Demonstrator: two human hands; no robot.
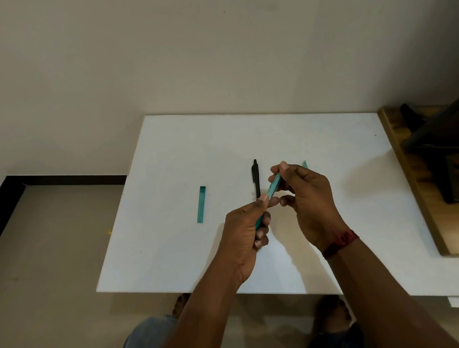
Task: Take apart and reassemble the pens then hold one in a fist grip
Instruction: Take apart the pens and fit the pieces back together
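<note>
I hold a teal pen above the white table, tilted up to the right. My left hand grips its lower end, fingers curled round the barrel. My right hand pinches its upper part between thumb and fingers. A black pen lies on the table just behind my hands, partly hidden by them. A teal cap lies alone to the left. The tip of another teal pen shows behind my right hand.
A wooden board with dark metal legs on it borders the table on the right. A wall rises behind the table. Floor lies to the left, and my feet show below the table's front edge.
</note>
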